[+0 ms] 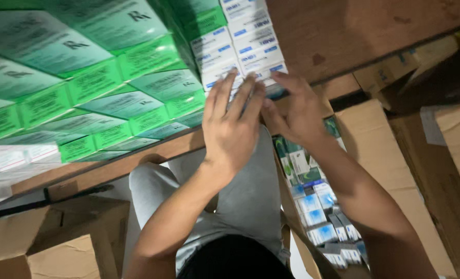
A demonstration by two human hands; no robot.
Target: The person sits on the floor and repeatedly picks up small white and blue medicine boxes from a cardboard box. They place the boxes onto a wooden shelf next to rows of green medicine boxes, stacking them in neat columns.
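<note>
Both hands flat, fingers spread, gripping nothing: left hand point(231, 129) and right hand point(297, 111) pressed against stacked white-and-blue boxes point(240, 44) on wooden shelf point(137, 160). More boxes left in open carton point(318, 206) below; green boxes point(85, 77) shelved alongside.

Both hands raised side by side, left hand point(232, 129) flat, right hand point(296, 111) cupped

Left hand point(233, 126) and right hand point(294, 111) press white-blue boxes point(243, 44) beside green boxes point(85, 72)

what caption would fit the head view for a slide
Both hands, left hand and right hand, press a stack of white-and-blue boxes beside green boxes on a wooden shelf.
</note>
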